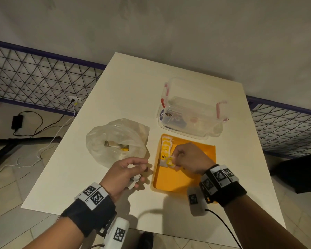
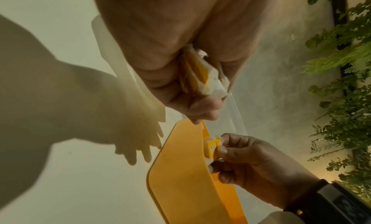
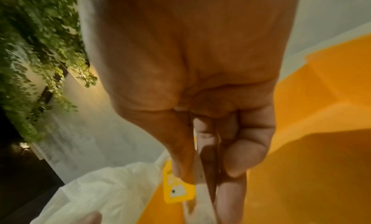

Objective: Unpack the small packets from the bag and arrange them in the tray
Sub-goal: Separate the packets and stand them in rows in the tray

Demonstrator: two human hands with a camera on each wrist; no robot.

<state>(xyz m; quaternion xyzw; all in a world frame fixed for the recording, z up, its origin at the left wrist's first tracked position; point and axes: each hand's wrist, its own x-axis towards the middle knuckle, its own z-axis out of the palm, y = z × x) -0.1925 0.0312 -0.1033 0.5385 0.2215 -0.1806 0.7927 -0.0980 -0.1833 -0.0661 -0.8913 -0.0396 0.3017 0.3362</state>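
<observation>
We pinch one small yellow-and-white packet in the right hand, grip clamped on it with thumb and fingertips, low over the near-left part of the orange tray. A row of packets already stands along the tray's left wall, so we judge the arranging well under way. Next we need to set this one at the row's near end, upright and touching its neighbour.

Our left hand, beside the tray, has its grip curled round a bunch of packets; the left wrist view shows their yellow stripes, where the head view gives only white scraps. Only the head view shows the plastic bag on the desk, packets still inside it.
</observation>
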